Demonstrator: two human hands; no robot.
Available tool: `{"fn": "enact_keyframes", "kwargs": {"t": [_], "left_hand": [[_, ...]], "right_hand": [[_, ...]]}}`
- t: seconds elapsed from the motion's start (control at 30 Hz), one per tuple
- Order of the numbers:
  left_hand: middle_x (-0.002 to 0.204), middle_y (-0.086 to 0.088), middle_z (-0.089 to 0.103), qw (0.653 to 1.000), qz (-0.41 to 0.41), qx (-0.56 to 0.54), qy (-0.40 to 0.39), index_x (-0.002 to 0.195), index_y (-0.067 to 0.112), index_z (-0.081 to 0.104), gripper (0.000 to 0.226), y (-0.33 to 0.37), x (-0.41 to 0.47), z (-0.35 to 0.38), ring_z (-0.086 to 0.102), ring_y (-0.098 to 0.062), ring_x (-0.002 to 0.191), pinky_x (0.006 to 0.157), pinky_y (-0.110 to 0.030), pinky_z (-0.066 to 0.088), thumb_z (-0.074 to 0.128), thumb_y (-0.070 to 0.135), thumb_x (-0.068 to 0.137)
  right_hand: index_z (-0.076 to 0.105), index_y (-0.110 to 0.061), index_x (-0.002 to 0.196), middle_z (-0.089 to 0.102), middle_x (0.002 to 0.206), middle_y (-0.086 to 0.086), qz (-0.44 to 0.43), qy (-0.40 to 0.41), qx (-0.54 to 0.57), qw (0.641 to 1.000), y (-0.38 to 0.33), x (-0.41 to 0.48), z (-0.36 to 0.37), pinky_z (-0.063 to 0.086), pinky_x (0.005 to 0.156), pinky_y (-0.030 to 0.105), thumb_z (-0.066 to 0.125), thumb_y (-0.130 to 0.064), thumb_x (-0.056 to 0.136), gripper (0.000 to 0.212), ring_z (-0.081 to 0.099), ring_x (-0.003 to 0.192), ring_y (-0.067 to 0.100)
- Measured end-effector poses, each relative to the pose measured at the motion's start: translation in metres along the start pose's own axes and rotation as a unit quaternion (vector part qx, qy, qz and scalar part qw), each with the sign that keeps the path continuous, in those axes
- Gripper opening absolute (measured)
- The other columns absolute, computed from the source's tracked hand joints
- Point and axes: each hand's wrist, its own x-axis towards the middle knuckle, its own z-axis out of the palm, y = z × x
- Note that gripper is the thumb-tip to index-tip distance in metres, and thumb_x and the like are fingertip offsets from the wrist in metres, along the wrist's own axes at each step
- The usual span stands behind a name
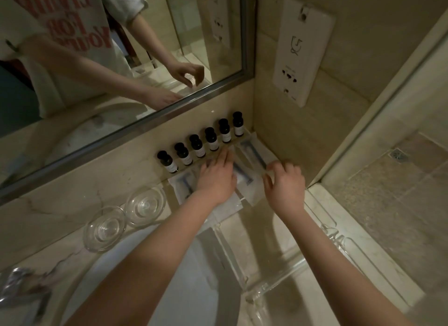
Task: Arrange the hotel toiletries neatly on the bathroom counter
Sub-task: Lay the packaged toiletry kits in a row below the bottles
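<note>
Several small dark toiletry bottles (196,145) stand in a row against the wall under the mirror. In front of them lie clear packets with blue-handled items: one at the left (180,183), one in the middle (242,174), one in the corner (253,152). My left hand (217,179) rests flat on the packets with straight fingers reaching toward the bottles. My right hand (286,182) pinches the edge of the corner packet with curled fingers. Part of the middle packet is hidden under my left hand.
Two clear glass dishes (126,216) sit left of the packets. A clear acrylic tray (274,277) lies on the marble counter (60,211) near me. The white basin (181,289) curves below, a chrome tap (19,289) at lower left. A socket panel (303,51) hangs on the right wall.
</note>
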Motion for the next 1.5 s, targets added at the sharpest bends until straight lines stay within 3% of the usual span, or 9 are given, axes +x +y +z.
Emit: {"fn": "enact_keyframes", "kwargs": {"t": [0.03,0.17,0.27,0.4,0.5,0.73,1.1,1.2,1.5], "left_hand": [[0.16,-0.006,0.001,1.0,-0.012,-0.004,0.006,0.15,0.014,0.005,0.065,0.002,-0.003,0.002,0.013,-0.027,0.146,0.116,-0.045,0.017,0.035,0.037,0.096],[0.16,-0.008,-0.005,0.998,-0.032,0.009,-0.048,0.15,0.013,-0.001,0.08,0.018,-0.009,0.011,0.005,-0.025,0.147,0.117,-0.05,0.009,0.03,0.059,0.092],[0.159,-0.008,-0.012,0.997,-0.043,0.022,-0.056,0.149,0.012,-0.008,0.084,0.024,-0.006,0.018,0.0,-0.024,0.148,0.117,-0.053,0.006,0.027,0.061,0.091],[0.159,-0.006,-0.012,0.998,-0.032,0.043,-0.044,0.149,0.014,-0.008,0.082,0.02,0.0,0.017,0.0,-0.022,0.148,0.116,-0.054,0.005,0.029,0.06,0.092],[0.159,-0.006,-0.012,0.998,-0.024,0.049,-0.043,0.149,0.016,-0.008,0.081,0.013,0.001,0.015,0.001,-0.023,0.148,0.116,-0.054,0.003,0.031,0.058,0.092],[0.159,-0.006,-0.012,0.998,-0.024,0.033,-0.045,0.149,0.017,-0.007,0.081,0.012,0.0,0.012,0.0,-0.024,0.148,0.117,-0.055,0.002,0.034,0.056,0.092],[0.16,-0.004,-0.006,0.999,-0.026,0.012,-0.041,0.15,0.02,0.0,0.077,0.01,-0.003,0.005,-0.005,-0.023,0.148,0.117,-0.055,0.007,0.038,0.053,0.091],[0.16,-0.004,-0.001,0.999,-0.028,0.0,-0.022,0.15,0.02,0.004,0.075,0.007,-0.009,0.001,-0.001,-0.022,0.148,0.117,-0.052,0.009,0.039,0.051,0.092],[0.16,-0.005,0.009,0.996,-0.052,-0.048,0.052,0.15,0.018,0.012,0.067,-0.023,-0.073,-0.026,0.001,-0.022,0.148,0.119,-0.051,0.007,0.036,0.048,0.095]], "right_hand": [[0.064,-0.009,0.107,0.061,0.102,0.02,-0.018,0.014,-0.001,1.0,0.002,0.004,0.0,0.047,0.071,0.041,0.062,-0.019,0.084,0.025,0.057,0.09,0.041],[0.045,-0.017,0.137,0.051,0.125,0.022,-0.026,-0.074,0.033,0.996,0.006,0.039,0.005,0.048,0.081,0.046,0.046,-0.029,0.091,0.048,0.051,0.107,0.043],[0.041,-0.026,0.14,0.053,0.119,0.021,-0.048,-0.126,0.028,0.991,0.009,0.056,0.011,0.042,0.088,0.043,0.029,-0.042,0.086,0.058,0.05,0.106,0.04],[0.045,-0.024,0.137,0.052,0.123,0.019,-0.055,-0.155,0.0,0.986,0.005,0.063,0.012,0.035,0.09,0.038,0.036,-0.038,0.094,0.046,0.047,0.111,0.037],[0.048,-0.022,0.134,0.053,0.119,0.02,-0.051,-0.152,-0.013,0.987,-0.001,0.06,0.016,0.037,0.086,0.038,0.023,-0.048,0.084,0.061,0.049,0.107,0.038],[0.046,-0.021,0.134,0.05,0.118,0.019,-0.027,-0.154,-0.009,0.988,-0.003,0.062,0.02,0.039,0.082,0.038,0.045,-0.034,0.095,0.041,0.048,0.109,0.038],[0.043,-0.027,0.137,0.048,0.121,0.017,-0.009,-0.144,-0.012,0.989,-0.003,0.059,0.015,0.041,0.086,0.04,0.045,-0.037,0.094,0.044,0.047,0.111,0.038],[0.042,-0.02,0.138,0.048,0.127,0.019,-0.009,-0.131,-0.003,0.991,-0.006,0.052,0.01,0.04,0.089,0.043,0.044,-0.039,0.093,0.049,0.044,0.116,0.039],[0.041,-0.017,0.139,0.047,0.137,0.017,-0.097,-0.096,-0.008,0.991,-0.044,0.003,-0.034,0.041,0.094,0.046,0.051,-0.034,0.092,0.051,0.045,0.121,0.038]]}}
